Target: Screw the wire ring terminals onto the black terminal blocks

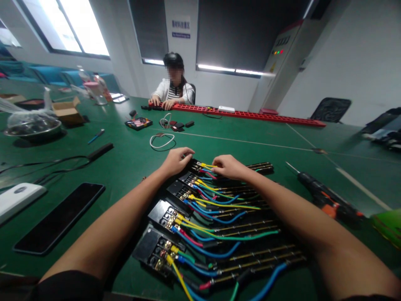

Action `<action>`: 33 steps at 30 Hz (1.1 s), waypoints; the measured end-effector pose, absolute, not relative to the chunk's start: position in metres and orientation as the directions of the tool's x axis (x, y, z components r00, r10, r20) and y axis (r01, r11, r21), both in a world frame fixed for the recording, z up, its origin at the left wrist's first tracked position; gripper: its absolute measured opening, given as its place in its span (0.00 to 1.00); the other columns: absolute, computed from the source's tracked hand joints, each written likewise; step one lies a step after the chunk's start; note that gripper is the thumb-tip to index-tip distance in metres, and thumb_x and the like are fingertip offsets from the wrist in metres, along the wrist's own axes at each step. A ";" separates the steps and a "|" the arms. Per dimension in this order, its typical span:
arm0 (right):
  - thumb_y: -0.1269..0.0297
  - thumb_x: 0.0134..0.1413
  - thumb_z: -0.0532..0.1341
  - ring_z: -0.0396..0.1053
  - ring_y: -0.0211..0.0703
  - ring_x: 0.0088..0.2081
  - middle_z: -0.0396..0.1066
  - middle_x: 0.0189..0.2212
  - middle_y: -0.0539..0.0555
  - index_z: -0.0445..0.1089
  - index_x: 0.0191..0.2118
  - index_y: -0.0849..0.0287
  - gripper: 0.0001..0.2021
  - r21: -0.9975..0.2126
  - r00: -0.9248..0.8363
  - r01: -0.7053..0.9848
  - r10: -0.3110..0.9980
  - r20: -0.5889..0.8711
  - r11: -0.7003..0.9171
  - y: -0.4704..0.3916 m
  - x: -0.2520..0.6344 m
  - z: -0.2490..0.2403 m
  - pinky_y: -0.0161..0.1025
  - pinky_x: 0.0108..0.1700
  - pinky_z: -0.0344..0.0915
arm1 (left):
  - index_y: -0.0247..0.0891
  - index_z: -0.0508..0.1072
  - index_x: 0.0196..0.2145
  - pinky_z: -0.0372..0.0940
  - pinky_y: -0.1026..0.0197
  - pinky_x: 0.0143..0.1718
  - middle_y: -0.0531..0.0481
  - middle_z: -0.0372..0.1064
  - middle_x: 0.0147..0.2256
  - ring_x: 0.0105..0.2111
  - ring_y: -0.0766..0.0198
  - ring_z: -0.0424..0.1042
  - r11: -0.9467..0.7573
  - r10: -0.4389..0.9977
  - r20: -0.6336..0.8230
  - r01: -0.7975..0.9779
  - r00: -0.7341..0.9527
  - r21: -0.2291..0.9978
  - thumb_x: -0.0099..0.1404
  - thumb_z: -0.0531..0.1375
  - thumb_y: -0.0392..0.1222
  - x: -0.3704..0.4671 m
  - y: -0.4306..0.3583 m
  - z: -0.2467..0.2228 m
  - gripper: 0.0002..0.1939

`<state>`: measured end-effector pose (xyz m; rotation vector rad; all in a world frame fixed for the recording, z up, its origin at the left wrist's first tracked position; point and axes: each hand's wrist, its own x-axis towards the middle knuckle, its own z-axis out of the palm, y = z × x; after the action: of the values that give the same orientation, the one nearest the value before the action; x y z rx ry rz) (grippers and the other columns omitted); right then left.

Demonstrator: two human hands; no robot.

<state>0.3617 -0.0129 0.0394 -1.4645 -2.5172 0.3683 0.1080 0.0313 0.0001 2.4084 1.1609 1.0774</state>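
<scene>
Several black power strips with screw-terminal ends (156,250) lie side by side in front of me, with brass bars along their length. Yellow, blue, green and red wires (216,215) with crimped lugs run from their terminals. At the farthest strip, my left hand (178,161) is closed, thumb and fingers together beside its terminal end (196,165); what they hold, if anything, is hidden. My right hand (231,167) is closed in a pinch on the yellow wire (206,165) of that same strip, its palm above the wires.
A cordless screwdriver (326,196) lies right of the strips. Left are a black phone (62,217), a white power bank (20,198) and a black cable (100,151). Across the green table (125,167), a person (173,85) handles a long red rack (250,115).
</scene>
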 end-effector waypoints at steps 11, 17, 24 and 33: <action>0.66 0.58 0.62 0.65 0.36 0.30 0.75 0.30 0.55 0.78 0.35 0.64 0.09 -0.293 -0.516 0.818 0.857 0.010 0.496 -0.005 0.358 0.036 0.33 0.33 0.54 | 0.38 0.77 0.40 0.65 0.56 0.43 0.47 0.78 0.39 0.38 0.58 0.73 -0.699 0.712 0.495 0.569 0.497 0.434 0.67 0.54 0.45 0.108 0.032 0.000 0.14; 0.65 0.58 0.62 0.63 0.36 0.29 0.73 0.29 0.53 0.77 0.33 0.64 0.08 -0.291 -0.525 0.811 0.851 0.023 0.508 -0.003 0.360 0.033 0.33 0.33 0.53 | 0.37 0.75 0.35 0.63 0.57 0.42 0.47 0.76 0.34 0.36 0.58 0.71 -0.712 0.699 0.484 0.577 0.526 0.401 0.68 0.50 0.45 0.110 0.029 0.004 0.15; 0.69 0.55 0.64 0.64 0.36 0.31 0.74 0.31 0.53 0.77 0.36 0.65 0.05 -0.372 -0.503 0.793 0.863 0.046 0.483 -0.009 0.360 0.037 0.33 0.34 0.55 | 0.37 0.71 0.33 0.62 0.59 0.37 0.48 0.71 0.29 0.31 0.60 0.69 -0.667 0.742 0.478 0.590 0.470 0.455 0.71 0.46 0.47 0.110 0.029 0.007 0.18; 0.67 0.54 0.65 0.63 0.35 0.29 0.71 0.28 0.51 0.76 0.34 0.65 0.05 -0.415 -0.493 0.778 0.868 0.063 0.472 -0.011 0.363 0.042 0.33 0.33 0.55 | 0.37 0.75 0.34 0.62 0.59 0.39 0.48 0.74 0.32 0.34 0.60 0.71 -0.724 0.689 0.443 0.546 0.573 0.421 0.69 0.47 0.42 0.121 0.013 0.019 0.17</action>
<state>0.3629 -0.0108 0.0417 -1.4073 -2.4573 0.4887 0.1209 0.0127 0.0195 2.5685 1.0274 0.8770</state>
